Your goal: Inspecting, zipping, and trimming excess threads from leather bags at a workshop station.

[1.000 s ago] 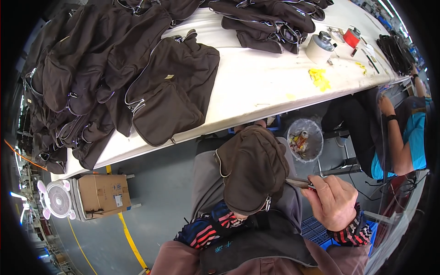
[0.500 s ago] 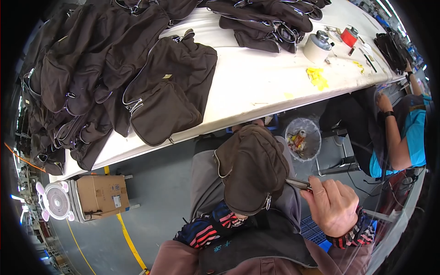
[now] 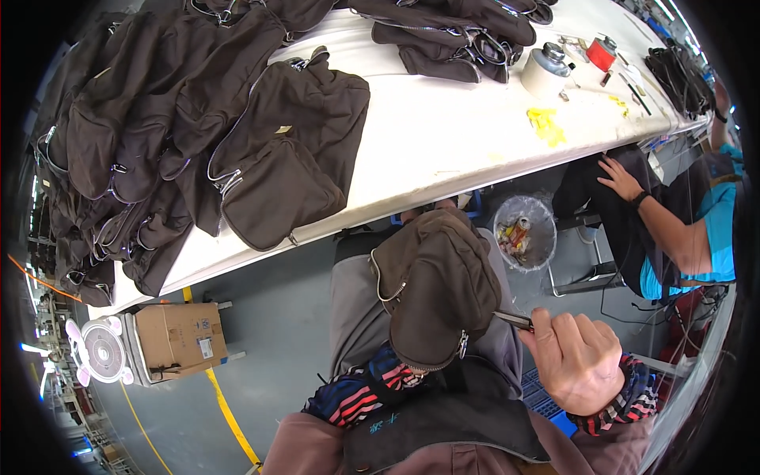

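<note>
A dark brown fabric bag (image 3: 443,293) with silver zips rests across my lap, its rounded end toward me. My left hand (image 3: 417,370) is almost wholly hidden under the near end of the bag; only a sliver of skin shows past the striped cuff, so its fingers cannot be seen. To the right of the bag, my right hand (image 3: 582,360) is closed around small metal thread snips (image 3: 514,319). The snips point left, their tip at the bag's right side. Whether the tip touches the fabric I cannot tell.
Brown bags (image 3: 158,103) heap on the white table (image 3: 412,134), beside a white bottle (image 3: 546,71), a red one (image 3: 602,54) and a yellow cloth (image 3: 546,127). A lined bin (image 3: 546,218) stands beneath, a carton (image 3: 182,336) lower left. A co-worker (image 3: 681,237) sits at right.
The co-worker's near hand has come down onto their dark-clad leg, and the other reaches toward the table. My hands and the bag have barely shifted.
</note>
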Action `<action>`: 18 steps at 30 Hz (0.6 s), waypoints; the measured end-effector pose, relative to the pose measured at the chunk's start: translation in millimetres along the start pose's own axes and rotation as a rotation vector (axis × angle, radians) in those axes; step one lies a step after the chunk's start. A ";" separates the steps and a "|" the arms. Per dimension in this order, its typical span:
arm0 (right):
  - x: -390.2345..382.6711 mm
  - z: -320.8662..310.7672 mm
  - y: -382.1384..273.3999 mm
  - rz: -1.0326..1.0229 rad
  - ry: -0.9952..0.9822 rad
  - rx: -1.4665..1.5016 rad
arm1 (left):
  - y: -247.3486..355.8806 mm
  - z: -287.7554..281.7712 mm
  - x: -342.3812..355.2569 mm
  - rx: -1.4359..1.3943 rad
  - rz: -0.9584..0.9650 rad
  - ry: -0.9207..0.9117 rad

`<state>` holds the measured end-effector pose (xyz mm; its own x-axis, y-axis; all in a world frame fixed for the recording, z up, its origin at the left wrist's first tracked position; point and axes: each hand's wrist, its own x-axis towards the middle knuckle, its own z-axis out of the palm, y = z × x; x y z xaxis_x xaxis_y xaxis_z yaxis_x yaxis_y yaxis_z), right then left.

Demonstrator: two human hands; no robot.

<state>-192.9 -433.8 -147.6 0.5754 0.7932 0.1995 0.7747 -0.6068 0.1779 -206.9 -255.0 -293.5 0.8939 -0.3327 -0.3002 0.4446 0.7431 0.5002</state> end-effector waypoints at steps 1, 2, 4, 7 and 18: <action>1.0 -0.6 2.0 -0.001 0.000 0.001 | 0.0 -0.8 -0.7 0.018 -0.001 0.002; 2.3 -1.8 6.6 0.016 -0.022 0.114 | 0.1 -1.4 -0.8 0.035 0.000 0.004; -2.0 -1.1 15.6 0.027 -0.044 0.226 | 2.9 -5.1 -5.0 0.070 0.004 0.009; -9.3 3.6 30.6 0.337 0.216 0.589 | 3.5 -0.4 1.6 0.128 0.015 0.013; 141.4 92.7 131.3 0.111 0.568 0.419 | 14.4 1.5 -49.9 0.657 -0.041 -0.215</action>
<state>14.5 -396.4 -185.3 0.5195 0.5086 0.6867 0.8206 -0.5211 -0.2348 -245.0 -228.6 -270.1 0.8368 -0.5115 -0.1954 0.3596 0.2443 0.9005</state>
